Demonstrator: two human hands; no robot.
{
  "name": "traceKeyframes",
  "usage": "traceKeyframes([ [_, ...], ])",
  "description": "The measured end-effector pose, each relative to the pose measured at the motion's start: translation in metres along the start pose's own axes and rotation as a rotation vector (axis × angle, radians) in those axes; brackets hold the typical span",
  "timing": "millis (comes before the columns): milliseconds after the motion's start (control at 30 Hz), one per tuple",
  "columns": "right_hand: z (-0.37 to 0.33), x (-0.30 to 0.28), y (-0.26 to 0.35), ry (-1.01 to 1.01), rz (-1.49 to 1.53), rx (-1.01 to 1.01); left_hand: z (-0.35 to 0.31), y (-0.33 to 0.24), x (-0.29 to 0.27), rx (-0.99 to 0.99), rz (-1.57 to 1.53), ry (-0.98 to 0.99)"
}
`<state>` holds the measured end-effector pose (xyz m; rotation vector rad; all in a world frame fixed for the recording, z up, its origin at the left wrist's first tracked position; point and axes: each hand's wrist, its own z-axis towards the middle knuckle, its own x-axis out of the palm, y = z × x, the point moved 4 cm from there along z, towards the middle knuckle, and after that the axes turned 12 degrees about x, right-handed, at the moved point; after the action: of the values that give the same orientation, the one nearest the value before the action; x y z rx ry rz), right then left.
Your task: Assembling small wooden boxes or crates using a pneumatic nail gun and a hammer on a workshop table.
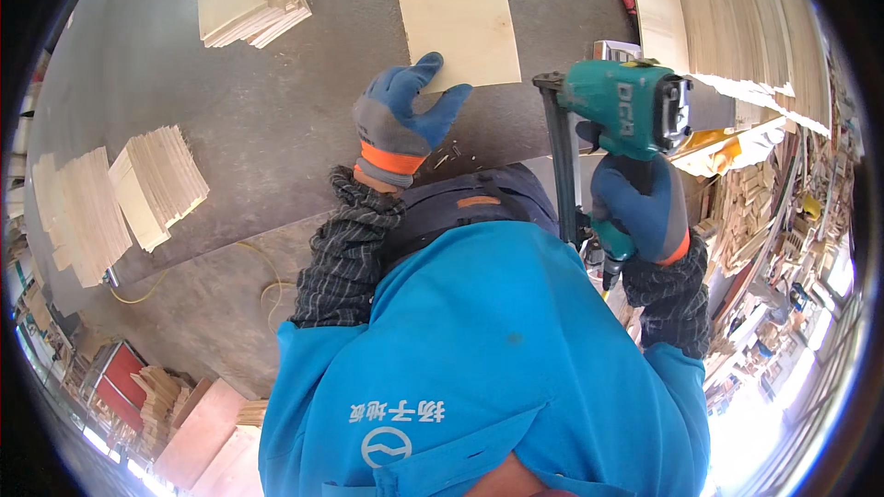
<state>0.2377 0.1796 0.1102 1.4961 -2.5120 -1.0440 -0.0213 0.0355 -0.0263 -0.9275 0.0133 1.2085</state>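
Left hand (403, 120) touches plywood sheet (455, 11) — right hand (642, 205) grips green nail gun (619, 110).

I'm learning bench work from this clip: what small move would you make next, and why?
Probably bring the nail gun down onto the thin plywood sheet. The left hand already rests on the sheet's near edge on the grey workbench, while the right hand holds the gun raised, off to the sheet's right.

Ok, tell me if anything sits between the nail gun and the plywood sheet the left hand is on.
Nothing visible does. The right hand holds the green nail gun just right of the plywood sheet, with only bare grey tabletop between them. The left hand rests its fingers on the sheet's near edge, off to the side.
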Motion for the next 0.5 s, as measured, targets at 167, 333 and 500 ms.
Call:
traceKeyframes([
  [167,0.003,0.019,0.013,-0.016,-0.061,0.014,0.004,-0.005,-0.002,-0.005,-0.020,0.024],
  [333,0.005,0.024,0.018,-0.012,-0.007,-0.009,0.005,-0.006,-0.004,0.009,0.008,0.040],
  [500,0.006,0.025,0.021,-0.014,-0.052,0.019,0.002,-0.001,-0.002,0.037,-0.026,-0.019],
])
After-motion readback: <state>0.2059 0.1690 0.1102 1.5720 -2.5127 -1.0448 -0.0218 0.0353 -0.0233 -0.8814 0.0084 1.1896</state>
